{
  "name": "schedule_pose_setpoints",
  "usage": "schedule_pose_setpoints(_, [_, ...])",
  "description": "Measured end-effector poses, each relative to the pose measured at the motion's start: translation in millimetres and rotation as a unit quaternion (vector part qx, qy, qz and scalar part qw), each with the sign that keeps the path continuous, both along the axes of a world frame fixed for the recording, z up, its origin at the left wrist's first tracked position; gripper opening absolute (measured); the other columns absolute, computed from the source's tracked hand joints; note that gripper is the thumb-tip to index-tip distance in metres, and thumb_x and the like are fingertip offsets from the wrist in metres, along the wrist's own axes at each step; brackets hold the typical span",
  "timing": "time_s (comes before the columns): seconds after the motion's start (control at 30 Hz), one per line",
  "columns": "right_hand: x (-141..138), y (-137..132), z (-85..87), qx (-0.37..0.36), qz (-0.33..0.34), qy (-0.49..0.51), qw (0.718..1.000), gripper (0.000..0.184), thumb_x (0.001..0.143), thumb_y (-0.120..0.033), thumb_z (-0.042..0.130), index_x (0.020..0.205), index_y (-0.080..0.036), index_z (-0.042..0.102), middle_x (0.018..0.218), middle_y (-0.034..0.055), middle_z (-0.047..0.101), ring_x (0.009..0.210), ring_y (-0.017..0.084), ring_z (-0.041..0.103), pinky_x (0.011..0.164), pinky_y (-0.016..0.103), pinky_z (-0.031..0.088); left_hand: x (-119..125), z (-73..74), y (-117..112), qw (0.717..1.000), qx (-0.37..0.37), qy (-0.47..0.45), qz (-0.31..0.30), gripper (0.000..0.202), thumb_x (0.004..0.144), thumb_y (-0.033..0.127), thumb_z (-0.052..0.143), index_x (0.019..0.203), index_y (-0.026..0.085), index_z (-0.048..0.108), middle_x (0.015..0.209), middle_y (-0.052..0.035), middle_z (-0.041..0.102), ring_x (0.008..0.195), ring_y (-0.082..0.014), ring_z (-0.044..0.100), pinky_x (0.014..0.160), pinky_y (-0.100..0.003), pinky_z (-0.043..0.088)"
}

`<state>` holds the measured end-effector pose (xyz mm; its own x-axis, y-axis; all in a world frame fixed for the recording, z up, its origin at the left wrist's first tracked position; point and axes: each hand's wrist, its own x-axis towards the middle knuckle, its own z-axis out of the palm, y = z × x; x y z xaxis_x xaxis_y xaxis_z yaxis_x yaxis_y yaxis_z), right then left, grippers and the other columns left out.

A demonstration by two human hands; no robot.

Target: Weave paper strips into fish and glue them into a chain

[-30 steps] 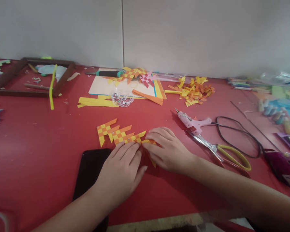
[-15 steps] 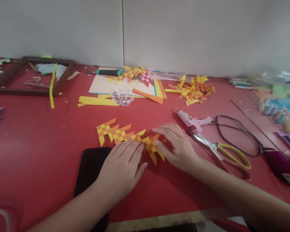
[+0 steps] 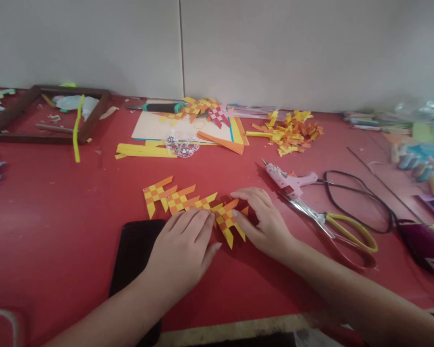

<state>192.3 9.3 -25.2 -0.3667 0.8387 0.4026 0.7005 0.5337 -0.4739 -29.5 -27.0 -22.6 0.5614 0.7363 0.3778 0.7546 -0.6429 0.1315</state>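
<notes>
A row of woven orange-and-yellow paper fish point(image 3: 183, 201) lies on the red table point(image 3: 58, 226). My left hand point(image 3: 183, 248) rests flat, fingers stretched out, with its fingertips on the lower edge of the row. My right hand point(image 3: 264, 219) lies open beside the rightmost woven fish point(image 3: 228, 220), fingertips touching its right side. Neither hand grips anything.
A black phone point(image 3: 135, 255) lies under my left wrist. A pink glue gun point(image 3: 287, 179), yellow-handled scissors point(image 3: 332, 224) and a black cord point(image 3: 361, 202) sit to the right. Paper scraps point(image 3: 289, 130), yellow strips point(image 3: 142, 151), card sheets and a wooden frame point(image 3: 47, 113) lie farther back.
My right hand slid off to the right, uncovering the rightmost woven fish. My left hand barely moved.
</notes>
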Motion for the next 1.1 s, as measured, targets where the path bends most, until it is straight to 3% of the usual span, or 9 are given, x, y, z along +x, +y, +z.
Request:
schedule_pose_setpoints(0.27, [-0.2,-1.9,0.7,0.006,0.007,-0.002,1.0,0.023,0.094,-0.021,0.055,0.116,-0.019,0.056,0.108,0.0117,0.068,0.103,0.025,0.064,0.088,0.044,0.054,1.5,1.4,-0.1,1.0,0.017,0.014,-0.001,0.04,0.098,0.033,0.052,0.122,0.005,0.068,0.117,-0.0152,0.073,0.105,-0.0318,0.066,0.092,-0.046,0.052])
schedule_pose_setpoints(0.57, [-0.7,-3.8,4.2,-0.044,0.002,0.018,0.999,0.025,0.094,-0.028,0.058,0.118,-0.021,0.054,0.109,0.0102,0.071,0.1,0.023,0.069,0.084,0.039,0.057,1.7,2.1,-1.0,0.999,0.024,0.024,0.001,0.039,0.097,0.031,0.053,0.122,0.005,0.068,0.118,-0.0155,0.073,0.105,-0.0313,0.067,0.093,-0.045,0.051])
schedule_pose_setpoints(1.1, [-3.3,-1.1,-0.4,-0.052,-0.015,0.02,0.998,0.029,0.089,-0.022,0.06,0.118,-0.023,0.056,0.095,0.0063,0.072,0.089,0.021,0.07,0.076,0.035,0.057,1.0,3.8,0.0,0.999,0.048,0.004,-0.006,0.036,0.096,0.025,0.051,0.117,0.003,0.07,0.115,-0.0169,0.075,0.102,-0.032,0.069,0.091,-0.047,0.055])
